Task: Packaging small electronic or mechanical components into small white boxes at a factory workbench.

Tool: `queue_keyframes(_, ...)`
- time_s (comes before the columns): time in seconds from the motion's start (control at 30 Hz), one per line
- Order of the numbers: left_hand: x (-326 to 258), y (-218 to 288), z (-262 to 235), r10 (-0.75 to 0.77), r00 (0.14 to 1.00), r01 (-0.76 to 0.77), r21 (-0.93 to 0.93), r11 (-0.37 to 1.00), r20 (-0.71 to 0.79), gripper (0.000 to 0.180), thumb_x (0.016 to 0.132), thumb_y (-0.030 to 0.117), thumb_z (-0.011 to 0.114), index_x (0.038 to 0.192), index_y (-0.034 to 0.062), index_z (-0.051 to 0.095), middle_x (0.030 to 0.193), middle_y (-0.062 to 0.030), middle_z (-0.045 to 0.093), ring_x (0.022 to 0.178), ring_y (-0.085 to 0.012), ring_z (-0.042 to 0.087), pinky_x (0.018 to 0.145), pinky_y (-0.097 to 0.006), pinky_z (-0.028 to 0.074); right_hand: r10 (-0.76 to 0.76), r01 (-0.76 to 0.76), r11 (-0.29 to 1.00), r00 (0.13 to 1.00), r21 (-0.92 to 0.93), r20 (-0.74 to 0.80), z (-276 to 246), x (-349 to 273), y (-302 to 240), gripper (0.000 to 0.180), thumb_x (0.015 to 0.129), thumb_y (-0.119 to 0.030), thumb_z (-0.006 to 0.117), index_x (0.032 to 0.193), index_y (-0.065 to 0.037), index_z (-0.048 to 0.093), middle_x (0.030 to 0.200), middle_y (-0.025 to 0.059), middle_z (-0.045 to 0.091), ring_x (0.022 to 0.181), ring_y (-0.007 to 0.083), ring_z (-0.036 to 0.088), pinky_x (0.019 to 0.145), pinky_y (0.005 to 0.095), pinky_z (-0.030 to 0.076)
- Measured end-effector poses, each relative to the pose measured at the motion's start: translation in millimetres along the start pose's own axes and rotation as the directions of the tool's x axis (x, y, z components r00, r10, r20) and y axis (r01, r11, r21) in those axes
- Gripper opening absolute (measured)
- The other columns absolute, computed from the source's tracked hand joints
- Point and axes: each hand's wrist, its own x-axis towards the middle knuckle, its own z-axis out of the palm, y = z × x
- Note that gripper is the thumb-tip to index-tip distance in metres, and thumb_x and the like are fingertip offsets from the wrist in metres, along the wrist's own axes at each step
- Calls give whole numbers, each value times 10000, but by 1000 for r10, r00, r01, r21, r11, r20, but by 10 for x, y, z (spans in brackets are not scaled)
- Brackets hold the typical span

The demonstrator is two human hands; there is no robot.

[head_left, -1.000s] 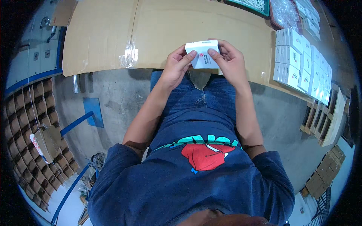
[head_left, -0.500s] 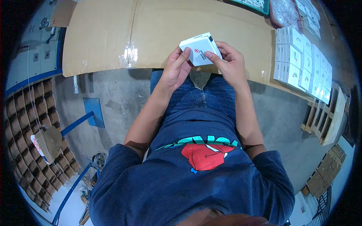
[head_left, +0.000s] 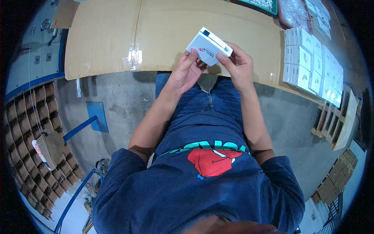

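Note:
A small flat white box (head_left: 206, 47) with a red mark and dark print is tilted in the air over the near edge of the cardboard-covered table. Its far long side faces up and shows a slot with something dark at the left end. My left hand (head_left: 186, 70) grips the box's left corner, thumb on its printed face. At the right corner my right hand (head_left: 238, 66) is closed on it too, its thumb pressed on the same face. The fingers behind the box are partly hidden.
Cardboard (head_left: 171, 35) covers the table in front of me. Stacks of similar white boxes (head_left: 304, 58) stand at its right edge. Behind them are a green tray (head_left: 269, 7) of small white parts and a red tray (head_left: 294, 15) of clear plastic bags. A wooden pallet (head_left: 337, 121) sits lower right.
The white box has turned clockwise and tipped, so its slotted long side now shows at the far right. Both hands have kept hold, their fingers shifting slightly.

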Motion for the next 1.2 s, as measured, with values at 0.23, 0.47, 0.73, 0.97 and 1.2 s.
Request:
queue_keyframes(0.23,-15,-8,7,-44,998,46,-62,997,41,457,971,339,649,1351,121,518,1260,-62,604,1208,-217,569,1022,-393,490,-59,59,998,998,-37,17,-56,-8,14,327,904,-102,749,1187,39,667,1065,91,712,1029,163,658,915,308,527)
queue_keyframes(0.47,-41,-45,39,-59,998,60,-29,998,22,461,988,328,617,1346,59,507,1317,-75,593,1242,-234,572,1044,-405,510,-44,44,999,999,-30,-6,-41,-1,-26,284,913,-88,736,1156,46,677,1045,92,717,979,149,666,876,290,534)
queue_keyframes(0.73,-75,115,192,252,968,-241,245,939,-14,473,969,114,656,1402,11,496,1270,-94,632,1133,-184,627,1002,-333,503,20,-15,997,998,-74,64,-207,33,-83,291,914,-95,736,1159,49,672,1016,81,714,940,134,665,827,274,546)
queue_keyframes(0.97,-37,193,293,249,968,-223,345,912,-33,394,945,79,681,1319,-8,588,1181,-72,678,1083,-148,634,968,-293,503,27,-21,998,994,-53,107,-211,-4,-25,317,900,-97,752,1175,36,670,1030,66,707,954,130,658,841,274,546)
queue_keyframes(1.2,-44,180,344,336,942,-286,478,831,-20,294,951,78,679,1226,-8,623,1084,-54,693,1003,-130,642,924,-292,522,-3,11,999,986,-48,164,-262,6,-45,345,893,-80,753,1202,36,655,1065,58,703,981,131,647,859,273,537)
